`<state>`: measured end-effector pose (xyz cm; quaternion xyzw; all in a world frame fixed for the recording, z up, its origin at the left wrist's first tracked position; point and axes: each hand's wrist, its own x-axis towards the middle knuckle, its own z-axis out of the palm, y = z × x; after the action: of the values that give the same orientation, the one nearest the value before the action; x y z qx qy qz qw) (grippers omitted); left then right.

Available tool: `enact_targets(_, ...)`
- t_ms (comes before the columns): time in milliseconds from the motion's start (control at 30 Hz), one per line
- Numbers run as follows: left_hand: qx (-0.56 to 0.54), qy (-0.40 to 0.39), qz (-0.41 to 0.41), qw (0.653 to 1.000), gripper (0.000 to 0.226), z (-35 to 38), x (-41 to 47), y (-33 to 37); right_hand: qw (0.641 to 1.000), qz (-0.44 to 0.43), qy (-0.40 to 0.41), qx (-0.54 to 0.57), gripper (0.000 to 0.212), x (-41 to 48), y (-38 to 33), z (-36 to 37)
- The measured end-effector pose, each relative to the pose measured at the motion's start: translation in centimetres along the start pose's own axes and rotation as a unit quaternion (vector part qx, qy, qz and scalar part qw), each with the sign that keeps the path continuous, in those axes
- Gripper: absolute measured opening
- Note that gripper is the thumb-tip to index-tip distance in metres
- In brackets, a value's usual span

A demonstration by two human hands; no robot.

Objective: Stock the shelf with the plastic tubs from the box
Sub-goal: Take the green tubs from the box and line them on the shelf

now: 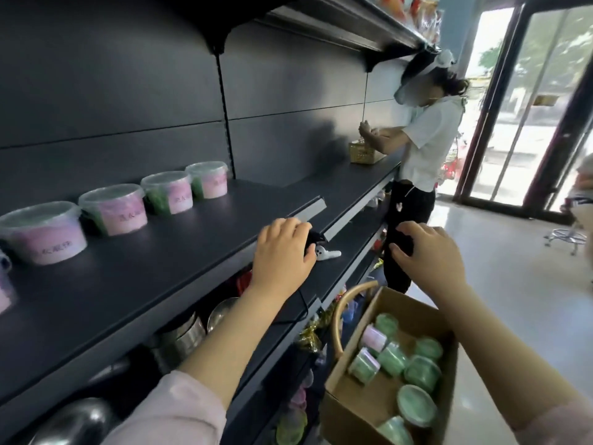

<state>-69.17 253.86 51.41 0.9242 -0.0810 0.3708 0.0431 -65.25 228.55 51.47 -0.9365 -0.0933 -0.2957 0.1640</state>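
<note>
Several clear-lidded plastic tubs [112,208] with pink labels and green contents stand in a row along the back of the dark shelf [167,268]. At lower right, an open cardboard box [349,403] holds several more green tubs [422,372], most lying on their sides. My left hand [282,252] rests at the shelf's front edge, its fingers curled around a small black object [316,237]. My right hand [426,255] hovers above the box with its fingers spread and nothing in it.
A small white earbud-like item [325,253] lies on the shelf by my left hand. Another person [423,149] stands further along at a gold basket [362,152]. Metal pots [186,332] fill the lower shelf. A wicker handle [340,313] rises beside the box. A glass door [526,101] is at right.
</note>
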Motion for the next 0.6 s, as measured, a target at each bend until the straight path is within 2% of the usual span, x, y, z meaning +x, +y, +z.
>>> enact_targets(67,-0.020,-0.034,0.005,0.999,0.033,1.7,-0.8,2.0,0.999,0.032,-0.017,-0.004,0.034,-1.8,2.8,0.2)
enact_targets(200,-0.037,-0.102,0.014,0.994,0.037,5.5,-2.7,6.4,0.991,0.084,-0.106,-0.016,0.042,-5.6,9.2,0.8)
enact_targets(400,-0.088,-0.233,-0.023,0.968,0.026,11.5,-7.9,13.6,0.965,0.135,-0.224,0.034,0.050,-12.3,19.6,1.4)
enact_targets(600,-0.073,-0.311,-0.043,0.947,0.040,16.1,-11.8,18.3,0.948,0.166,-0.263,0.072,0.052,-16.1,27.1,2.8)
